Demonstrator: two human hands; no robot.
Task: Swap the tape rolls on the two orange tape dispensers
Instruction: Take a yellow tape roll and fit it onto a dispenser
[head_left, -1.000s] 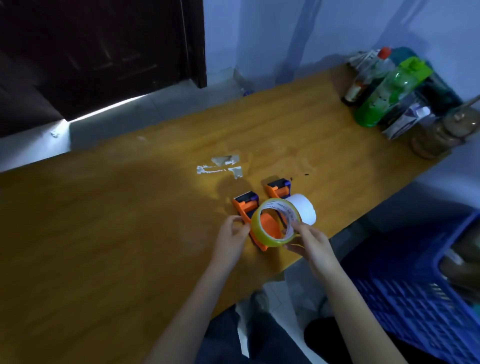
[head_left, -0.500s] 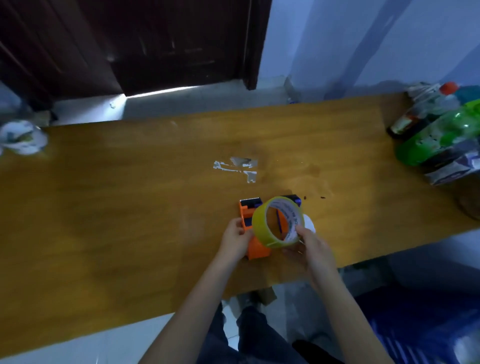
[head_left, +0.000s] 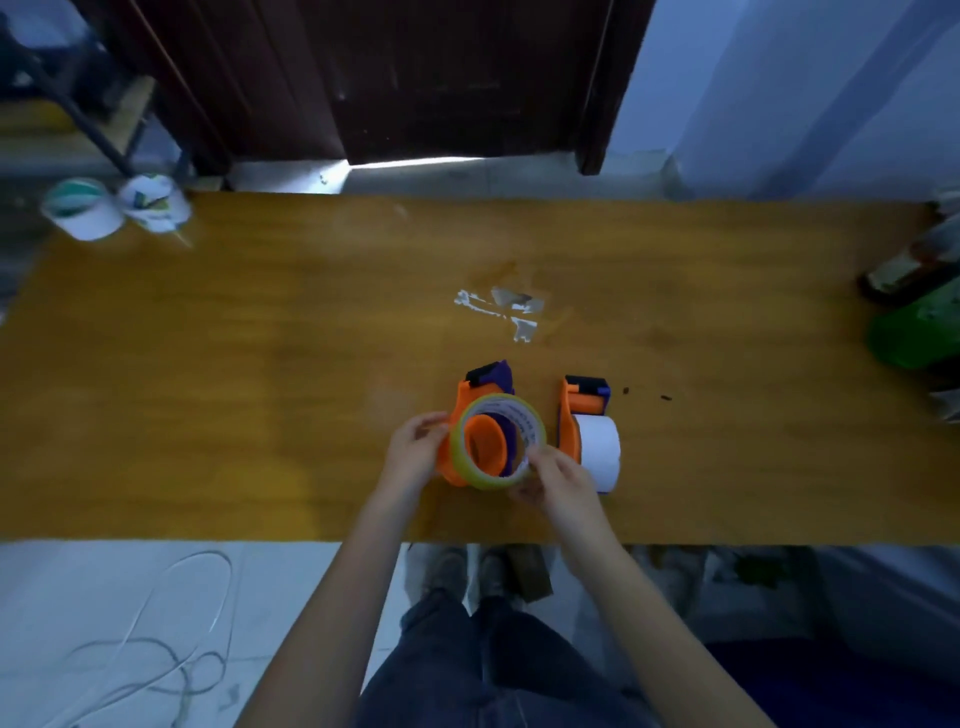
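Two orange tape dispensers lie side by side on the wooden table (head_left: 208, 364). The left dispenser (head_left: 460, 400) has a yellowish clear tape roll (head_left: 470, 465) around its orange hub. My left hand (head_left: 415, 447) grips that dispenser's left side. My right hand (head_left: 558, 480) pinches the lower right rim of the clear roll. The right dispenser (head_left: 571, 415) carries a white tape roll (head_left: 600, 452) and nobody touches it.
Torn white tape scraps (head_left: 506, 312) stick to the table beyond the dispensers. Two paper cups (head_left: 111, 205) sit at the far left corner; bottles, one green (head_left: 914, 332), crowd the right end. A white cable (head_left: 156, 649) lies on the floor, left of my legs.
The view swung left, so the table now sits square and both dispensers show apart. The clear roll now sits around the left dispenser's hub, with both hands in the same grips.
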